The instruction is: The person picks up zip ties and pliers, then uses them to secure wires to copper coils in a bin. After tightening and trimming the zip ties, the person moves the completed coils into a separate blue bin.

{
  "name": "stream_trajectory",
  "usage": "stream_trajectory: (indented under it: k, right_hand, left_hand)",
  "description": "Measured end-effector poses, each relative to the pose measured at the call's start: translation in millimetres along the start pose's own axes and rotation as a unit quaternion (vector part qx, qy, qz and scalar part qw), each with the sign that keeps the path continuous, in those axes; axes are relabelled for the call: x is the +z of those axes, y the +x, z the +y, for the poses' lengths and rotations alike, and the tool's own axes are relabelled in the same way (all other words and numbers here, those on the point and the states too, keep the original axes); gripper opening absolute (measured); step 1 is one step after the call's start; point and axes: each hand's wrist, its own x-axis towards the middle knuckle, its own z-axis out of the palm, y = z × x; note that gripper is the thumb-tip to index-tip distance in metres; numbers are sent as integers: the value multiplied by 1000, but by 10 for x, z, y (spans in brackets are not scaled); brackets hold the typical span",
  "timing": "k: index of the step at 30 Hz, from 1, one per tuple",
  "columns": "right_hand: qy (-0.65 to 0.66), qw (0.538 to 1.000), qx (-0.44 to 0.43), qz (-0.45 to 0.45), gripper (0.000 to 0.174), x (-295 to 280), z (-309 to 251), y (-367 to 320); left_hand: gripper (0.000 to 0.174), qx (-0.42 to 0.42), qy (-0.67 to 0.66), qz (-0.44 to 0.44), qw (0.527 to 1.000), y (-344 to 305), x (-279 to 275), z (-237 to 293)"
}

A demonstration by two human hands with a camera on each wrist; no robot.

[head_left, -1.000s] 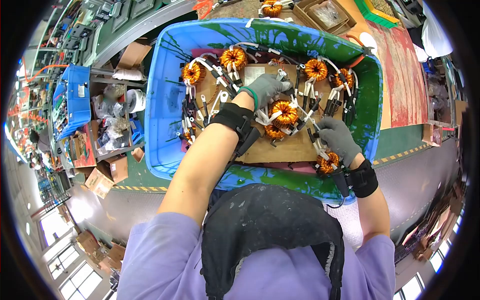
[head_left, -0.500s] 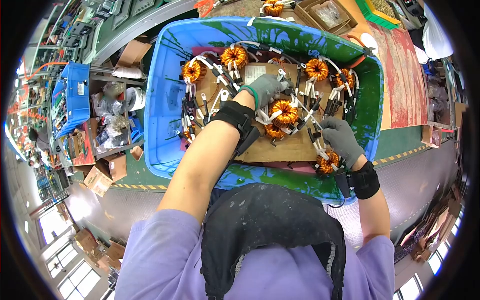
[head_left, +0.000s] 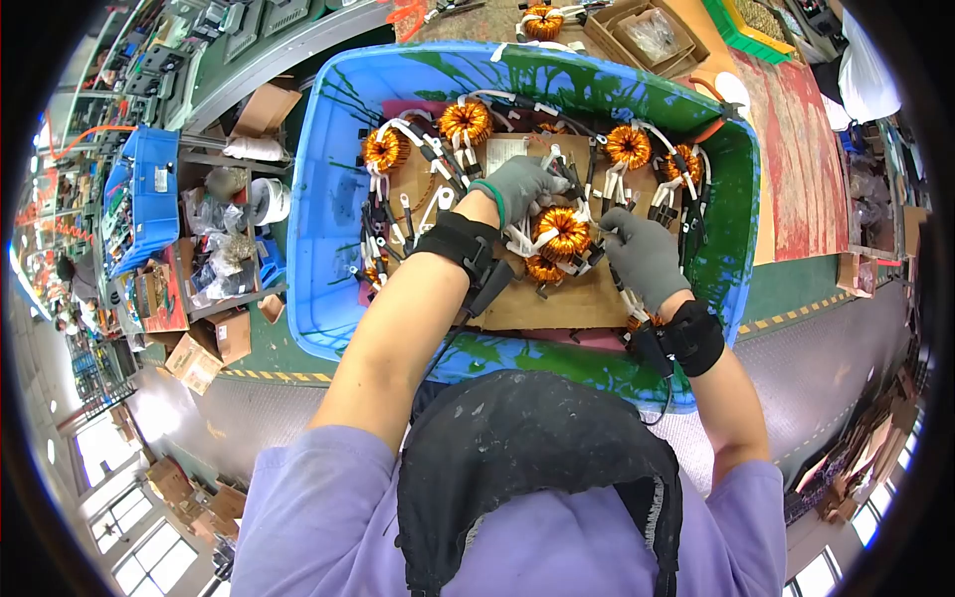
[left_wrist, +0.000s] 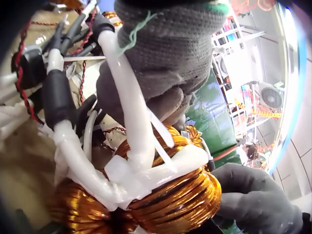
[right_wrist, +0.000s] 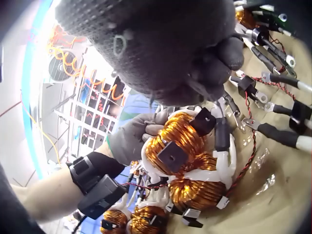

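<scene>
A copper-wound toroidal coil (head_left: 562, 232) with white-sleeved leads (left_wrist: 136, 112) lies mid-tub, partly over a second coil (head_left: 543, 269). My left hand (head_left: 527, 187), in a grey glove with a green cuff, grips leads just above the coil, its fingers curled behind a white sleeve in the left wrist view. Thin white strips (left_wrist: 163, 134) stick out among these leads. My right hand (head_left: 645, 257), also gloved, is at the coil's right side with bent fingers (right_wrist: 229, 53). I cannot tell what its fingertips hold. Black-sleeved cable ends (right_wrist: 222, 131) stand close below them.
A blue tub (head_left: 316, 199) smeared green surrounds the work, with cardboard (head_left: 597, 303) on its floor. Several other coils (head_left: 466, 121) with lugged cables lie along its sides. One coil (head_left: 637, 320) is partly hidden below my right wrist. A cardboard box (head_left: 647, 35) stands beyond.
My right hand has moved left and up, from the tub's right side to the middle coil. The thin white strip stretched toward it no longer shows. My left hand has barely shifted.
</scene>
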Motion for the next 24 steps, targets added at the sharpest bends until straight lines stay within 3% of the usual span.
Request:
stream_trajectory:
  k: [2,5,7,10,11,13,14,20,22,24]
  right_hand:
    - [-164,975,-141,52,13,18,90,66]
    - [-175,969,-149,91,11,-105,91,190]
    - [-155,968,-152,122,13,-146,56,301]
    - [165,965,-166,119,21,-121,7,491]
    - [166,965,-166,121,21,-124,-41,517]
    - [315,944,-92,-12,23,-162,-152,554]
    - [343,935,-91,-22,25,-118,-148,592]
    - [352,932,-84,-29,21,-21,-191,632]
    - [365,928,-74,-22,19,-15,-190,652]
    - [288,954,-80,-19,14,-32,-167,673]
  left_hand:
    - [11,8,-11,2,1000,-19,-31,-16]
    - [16,27,-30,-7,999,-66,-73,-40]
    - [23,27,-133,-79,988,-83,-99,-43]
    - [22,26,-130,-125,983,-65,-105,-39]
    - [21,30,-108,-135,985,-61,-101,-31]
    - [21,37,-76,-161,983,-86,-95,1]
    - [23,37,-47,-160,985,-109,-77,20]
    - [25,65,22,-151,986,-101,-60,-5]
    - [26,70,14,-195,978,-66,-92,-14]
    - [26,66,23,-176,982,-60,-67,-17]
